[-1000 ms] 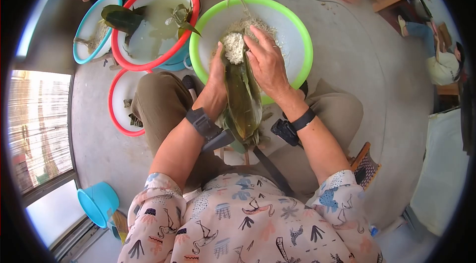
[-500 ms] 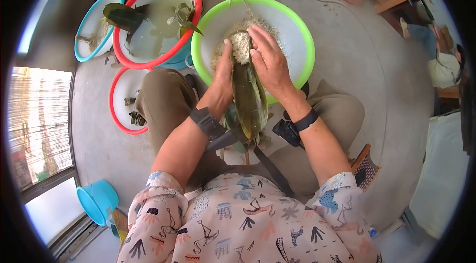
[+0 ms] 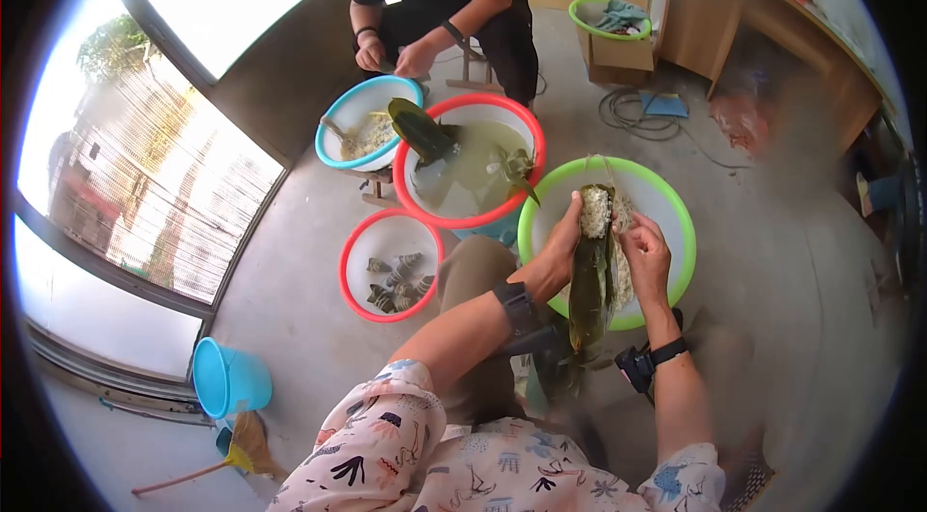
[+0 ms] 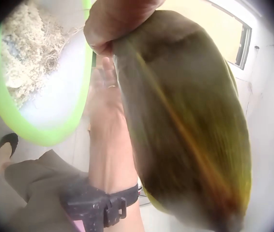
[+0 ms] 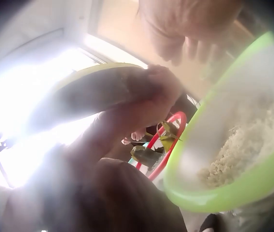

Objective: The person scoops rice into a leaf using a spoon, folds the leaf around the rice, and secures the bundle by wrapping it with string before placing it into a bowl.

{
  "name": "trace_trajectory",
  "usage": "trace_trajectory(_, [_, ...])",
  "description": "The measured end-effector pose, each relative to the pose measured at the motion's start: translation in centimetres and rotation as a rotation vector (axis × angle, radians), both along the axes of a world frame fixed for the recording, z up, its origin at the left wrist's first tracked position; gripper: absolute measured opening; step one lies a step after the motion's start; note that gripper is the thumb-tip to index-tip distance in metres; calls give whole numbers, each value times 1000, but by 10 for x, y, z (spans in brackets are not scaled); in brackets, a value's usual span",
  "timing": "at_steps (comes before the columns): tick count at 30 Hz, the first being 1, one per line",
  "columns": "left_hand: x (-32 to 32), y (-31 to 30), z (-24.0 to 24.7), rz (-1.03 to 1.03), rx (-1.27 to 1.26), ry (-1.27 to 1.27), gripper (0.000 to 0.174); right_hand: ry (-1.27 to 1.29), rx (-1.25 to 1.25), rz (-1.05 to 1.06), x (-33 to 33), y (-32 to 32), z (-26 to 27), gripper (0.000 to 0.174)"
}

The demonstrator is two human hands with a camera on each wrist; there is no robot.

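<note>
In the head view my left hand (image 3: 552, 256) grips a long green leaf wrap (image 3: 587, 295), thumb along its side. White rice (image 3: 596, 213) fills the top of the wrap, while the leaf tails hang down toward my lap. The left wrist view shows the broad leaf (image 4: 185, 121) close up, held at its upper end. My right hand (image 3: 647, 256) is apart from the leaf, its fingers loosely bent beside pale strings (image 3: 625, 214) over the green-rimmed basin (image 3: 679, 285). Those fingers look relaxed in the right wrist view, where more rice (image 5: 248, 150) lies in the basin.
A red-rimmed basin (image 3: 463, 219) holds water and leaves. Below it another red-rimmed basin (image 3: 345, 270) contains several wrapped dumplings (image 3: 406, 270). Across from me a person (image 3: 439, 5) works over a blue-rimmed basin (image 3: 323, 150). A blue bucket (image 3: 230, 379) and broom (image 3: 246, 449) stand left.
The head view has swung up and left, bringing the other person into sight. My right hand has left the leaf and moved beside the strings. The left hand keeps its hold.
</note>
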State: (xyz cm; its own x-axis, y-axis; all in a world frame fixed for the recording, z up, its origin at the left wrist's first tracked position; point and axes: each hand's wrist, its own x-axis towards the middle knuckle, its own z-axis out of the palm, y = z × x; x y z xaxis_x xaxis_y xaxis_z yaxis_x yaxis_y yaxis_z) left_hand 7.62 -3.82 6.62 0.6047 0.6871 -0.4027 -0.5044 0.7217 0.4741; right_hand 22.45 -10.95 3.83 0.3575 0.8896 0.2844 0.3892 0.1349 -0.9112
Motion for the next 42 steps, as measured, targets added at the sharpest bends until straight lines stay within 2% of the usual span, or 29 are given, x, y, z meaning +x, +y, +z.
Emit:
trace_trajectory(1, [-3, 3, 3, -27, 31, 1, 64, -29, -52, 17, -2, -3, 4, 19])
trace_trajectory(2, [-5, 6, 5, -57, 58, 3, 64, -29, -23, 21, -4, -6, 5, 19])
trace_trajectory(3, [-3, -1, 25, 28, 45, 94, 63, -39, -46, 27, -7, -11, 5, 33])
trace_trajectory(5, [-4, 5, 25, 17, 44, 69, 63, -131, -86, 60, -3, -12, -4, 62])
trace_trajectory(8, [-7, 11, 14, -20, 15, 53, 63, -91, -101, 73, -10, -19, 18, 65])
trace_trajectory(12, [-7, 17, -4, 7, 22, 88, 62, -64, -117, 82, -9, -17, 7, 67])
trace_trajectory(14, [-8, 21, -12, 71, 11, 92, 62, -88, -115, 165, -6, -17, 10, 61])
trace_trajectory(21, [3, 18, -18, 18, 15, 102, 62, -88, -42, 248, 21, 19, 67, 45])
trace_trajectory(25, [10, 12, -3, 17, 9, 162, 63, -80, 9, 145, 34, 32, 24, 42])
trace_trajectory(27, [10, 20, -12, -3, 0, 166, 63, -225, -134, -11, 32, 32, -4, 42])
trace_trajectory(28, [12, 18, -20, -28, -3, 149, 63, -208, -151, -17, 27, 27, -8, 42])
trace_trajectory(30, [15, 23, -25, -7, 4, 140, 62, -233, -3, 139, 20, 39, 10, 45])
trace_trajectory(31, [15, 23, -24, 4, 8, 124, 61, -330, 16, 133, 18, 39, 14, 47])
trace_trajectory(35, [22, 19, -11, 68, 0, 166, 58, -319, -16, 155, 16, 38, 26, 47])
trace_trajectory(42, [27, 21, -27, 42, 7, 99, 56, -340, -18, 172, 18, 34, 31, 46])
